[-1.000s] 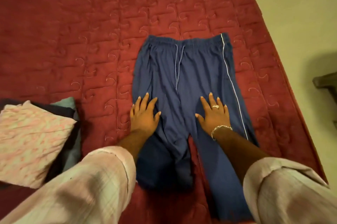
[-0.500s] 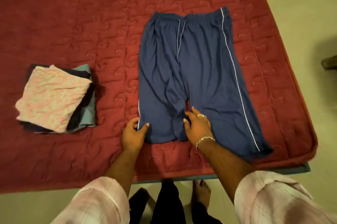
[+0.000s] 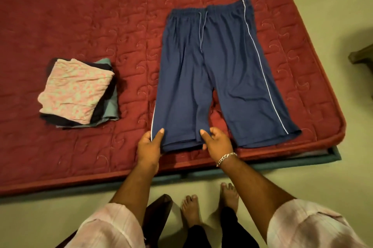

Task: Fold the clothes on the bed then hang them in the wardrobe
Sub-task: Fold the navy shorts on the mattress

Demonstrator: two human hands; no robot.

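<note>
Blue shorts (image 3: 212, 70) with white side stripes and a drawstring lie spread flat on the red quilted bed (image 3: 80, 15), waistband away from me. My left hand (image 3: 150, 144) pinches the outer corner of the left leg's hem, thumb on top. My right hand (image 3: 216, 141) pinches the inner corner of the same hem, a silver bracelet on its wrist. The right leg lies flat and untouched near the bed's corner.
A stack of folded clothes (image 3: 77, 92), pink floral piece on top, sits on the bed to the left. The bed's front edge (image 3: 60, 183) runs just before my bare feet (image 3: 207, 207) on the pale floor. A dark furniture piece (image 3: 362, 54) shows at far right.
My hands slid from the upper legs of the shorts down to the left leg's hem and took hold of its two corners. My view pulled back from the bed.
</note>
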